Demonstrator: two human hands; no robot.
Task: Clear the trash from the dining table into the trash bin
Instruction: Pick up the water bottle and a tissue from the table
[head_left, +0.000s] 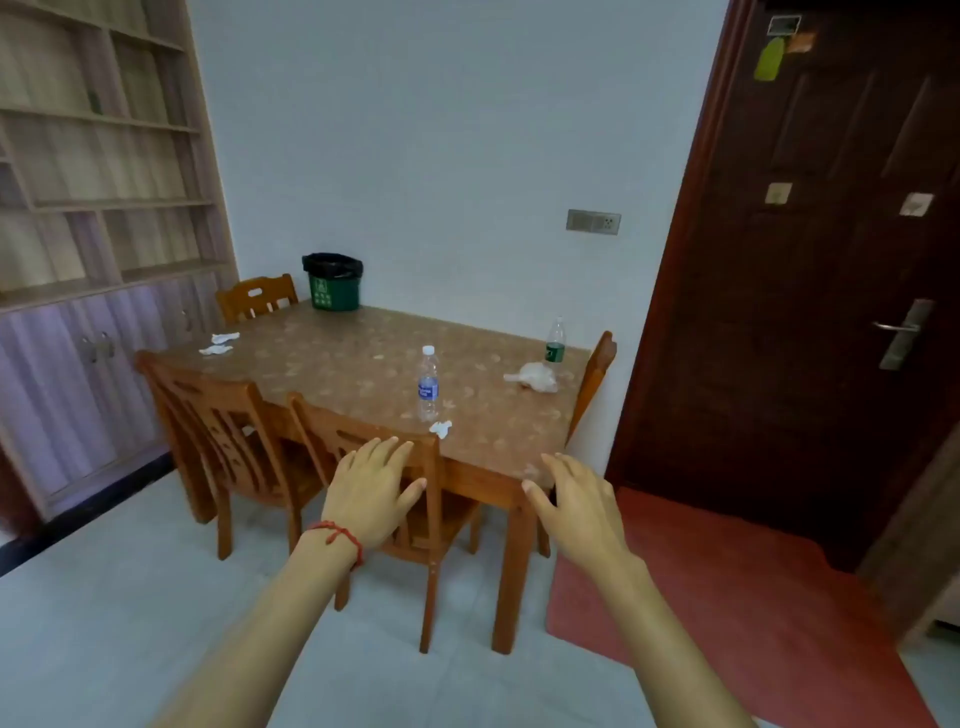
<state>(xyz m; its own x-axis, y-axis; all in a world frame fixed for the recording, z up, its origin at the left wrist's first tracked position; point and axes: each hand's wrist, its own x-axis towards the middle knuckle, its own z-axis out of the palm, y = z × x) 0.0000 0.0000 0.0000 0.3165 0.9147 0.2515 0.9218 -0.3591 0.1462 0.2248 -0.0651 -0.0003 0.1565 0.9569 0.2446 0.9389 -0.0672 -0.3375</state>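
Both hands are stretched out in front of the person, palms down, fingers spread and holding nothing. The left hand (371, 491), with a red string bracelet (338, 538) at the wrist, hovers over the top rail of the nearest wooden chair (415, 519); the right hand (576, 499) hovers at the near corner of the dining table (363, 358).

The table top carries a brown leaf-patterned cover. At its 12 o'clock end, against the wall, stands a small green trash bin (335, 283) lined with a black bag; a white symbol is printed on its front, too blurred to read. Near the middle, toward 5 o'clock, a clear water bottle (428, 384) stands upright with a blue label whose writing cannot be made out. Just beside its base, at 5 o'clock, lies a small crumpled tissue (440, 428). At 3 o'clock a second bottle with a green label (555, 345) stands near the edge, with a crumpled plastic bag (535, 376) just beside it. At 9 o'clock two more tissue scraps (219, 344) lie near the edge.
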